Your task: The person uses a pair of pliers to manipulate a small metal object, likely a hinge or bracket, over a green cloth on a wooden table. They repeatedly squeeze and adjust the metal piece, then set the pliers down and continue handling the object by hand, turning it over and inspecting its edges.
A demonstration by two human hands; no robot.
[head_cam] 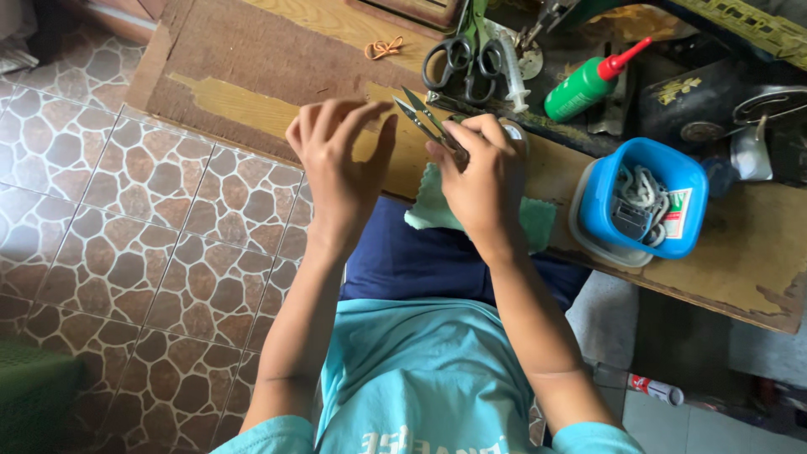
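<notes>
My right hand grips small thread snips, their open metal blades pointing up and left over the wooden table edge. My left hand is raised beside them, fingers curled and pinched near the blade tips; whether it holds a thread is too fine to tell. A piece of light green cloth lies under my right hand, hanging over the table edge onto my lap.
On the worn wooden table lie large black scissors, an orange rubber band, a green bottle with a red nozzle, a blue tub of small parts, and a black sewing machine. Patterned floor tiles are on the left.
</notes>
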